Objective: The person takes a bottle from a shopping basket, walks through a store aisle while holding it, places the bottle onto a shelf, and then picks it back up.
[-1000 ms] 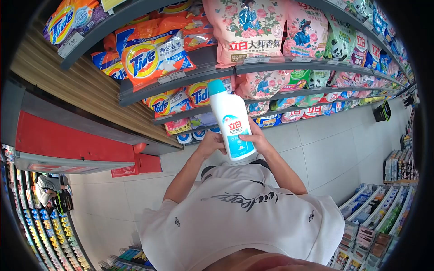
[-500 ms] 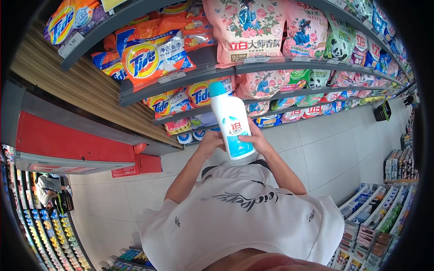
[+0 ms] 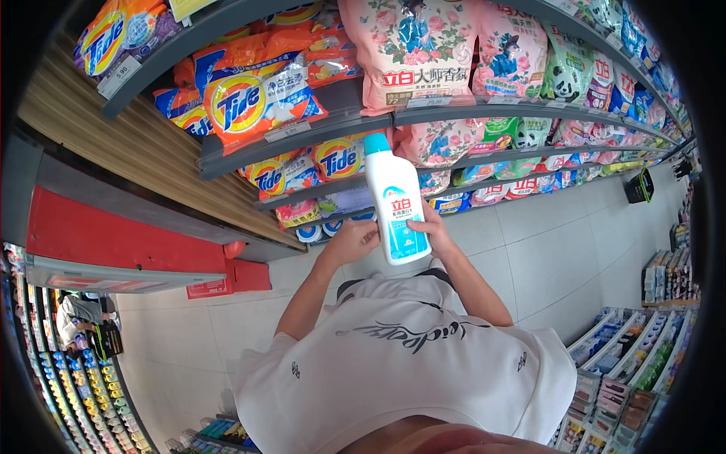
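Note:
My right hand (image 3: 434, 231) grips a white bottle (image 3: 395, 198) of liquid laundry product by its lower right side, thumb across the front label. The bottle has a teal cap, red Chinese lettering and a teal lower label. It is held with its cap end toward the shelves and its front facing me. At the bottle's lower left edge is my left hand (image 3: 355, 242), its fingers curled in, with nothing visible in them. Whether its fingertips touch the bottle is hard to make out.
Ahead, shelves (image 3: 446, 111) carry orange Tide bags (image 3: 261, 102) and pink detergent bags (image 3: 416, 57). A red-fronted unit (image 3: 125, 234) stands left. Goods racks (image 3: 635, 344) are at lower right. Another person (image 3: 79, 314) is at far left. Grey tiles (image 3: 484, 250) cover the floor.
The bottle has shifted slightly right and turned more upright in view. My left hand has come away from behind its lower side, fingers now curled beside it. My right hand keeps its grip.

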Tool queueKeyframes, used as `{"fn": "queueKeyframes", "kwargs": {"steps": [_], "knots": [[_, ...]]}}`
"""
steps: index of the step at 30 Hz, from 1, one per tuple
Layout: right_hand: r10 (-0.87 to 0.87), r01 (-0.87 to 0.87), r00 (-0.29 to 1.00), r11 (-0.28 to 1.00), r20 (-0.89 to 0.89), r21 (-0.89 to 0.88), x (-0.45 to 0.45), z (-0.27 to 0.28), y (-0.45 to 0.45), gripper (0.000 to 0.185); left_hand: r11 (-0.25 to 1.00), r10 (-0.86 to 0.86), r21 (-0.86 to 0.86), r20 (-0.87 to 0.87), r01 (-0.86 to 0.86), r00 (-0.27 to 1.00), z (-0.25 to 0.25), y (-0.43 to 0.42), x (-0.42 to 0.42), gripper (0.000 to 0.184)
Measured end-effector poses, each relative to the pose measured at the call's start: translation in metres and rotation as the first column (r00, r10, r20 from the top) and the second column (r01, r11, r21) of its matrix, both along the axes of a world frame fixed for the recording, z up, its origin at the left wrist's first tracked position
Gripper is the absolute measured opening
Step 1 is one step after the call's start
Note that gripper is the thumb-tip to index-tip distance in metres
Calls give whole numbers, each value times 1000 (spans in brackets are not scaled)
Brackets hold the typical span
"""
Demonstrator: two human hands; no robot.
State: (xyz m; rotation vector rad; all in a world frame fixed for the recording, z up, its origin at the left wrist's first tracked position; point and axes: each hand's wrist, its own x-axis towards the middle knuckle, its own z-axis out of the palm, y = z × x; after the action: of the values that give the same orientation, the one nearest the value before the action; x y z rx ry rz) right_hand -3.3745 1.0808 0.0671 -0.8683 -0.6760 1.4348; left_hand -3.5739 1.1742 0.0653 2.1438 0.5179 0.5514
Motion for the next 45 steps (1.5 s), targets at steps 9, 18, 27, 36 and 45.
{"fn": "queueKeyframes", "kwargs": {"steps": [9, 18, 27, 36, 45], "knots": [[29, -30, 996, 999, -87, -16, 2, 0, -1, 68, 994, -55, 91, -25, 57, 998, 4, 3, 3, 10], [-36, 37, 999, 999, 34, -27, 0, -6, -1, 69, 999, -17, -34, 111, 20, 994, 2, 8, 0, 9], [-44, 42, 998, 998, -42, -39, -3, 6, -2, 68, 986, 12, -166, 78, 1, 997, 8, 1, -5, 8], [-55, 55, 998, 998, 4, -32, 4, -8, -6, 70, 987, 43, -157, 59, -33, 997, -15, 4, -7, 8], [-71, 70, 997, 997, -17, -42, 5, -9, -12, 69, 986, 45, -165, 98, -28, 994, -19, -5, 7, 14]]}}
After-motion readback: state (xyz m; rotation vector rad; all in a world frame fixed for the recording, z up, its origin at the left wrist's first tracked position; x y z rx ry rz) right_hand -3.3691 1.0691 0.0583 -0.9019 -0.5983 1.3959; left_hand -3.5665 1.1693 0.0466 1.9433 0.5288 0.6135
